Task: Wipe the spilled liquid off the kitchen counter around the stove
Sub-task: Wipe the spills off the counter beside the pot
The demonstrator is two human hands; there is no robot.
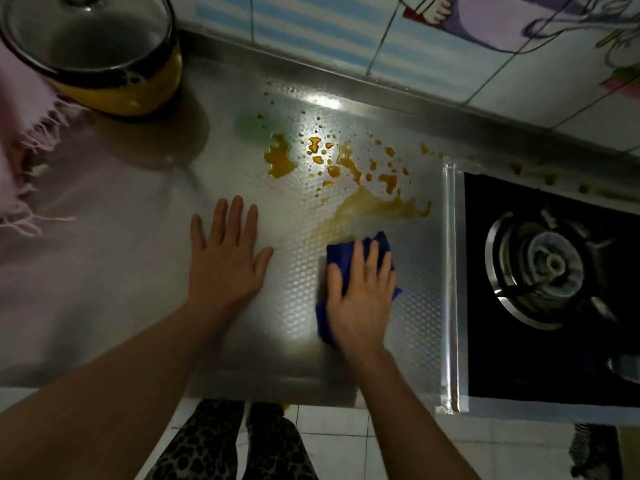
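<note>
Orange liquid [349,161] lies in puddles and drops on the steel counter [138,271], with a smeared streak [374,206] closer to me. A blue cloth [337,261] lies flat on the counter just below that streak. My right hand [360,299] presses down on the cloth, fingers spread over it. My left hand [227,258] rests flat on the bare counter to the left, fingers apart, holding nothing. The black gas stove [554,271] sits to the right, with a few orange drops [516,169] along its back edge.
A yellow pot with a glass lid [93,50] stands at the back left. A pink fringed cloth [20,140] lies at the far left. A tiled wall [381,36] runs behind the counter. The stove's foil-wrapped edge [450,271] is beside my right hand.
</note>
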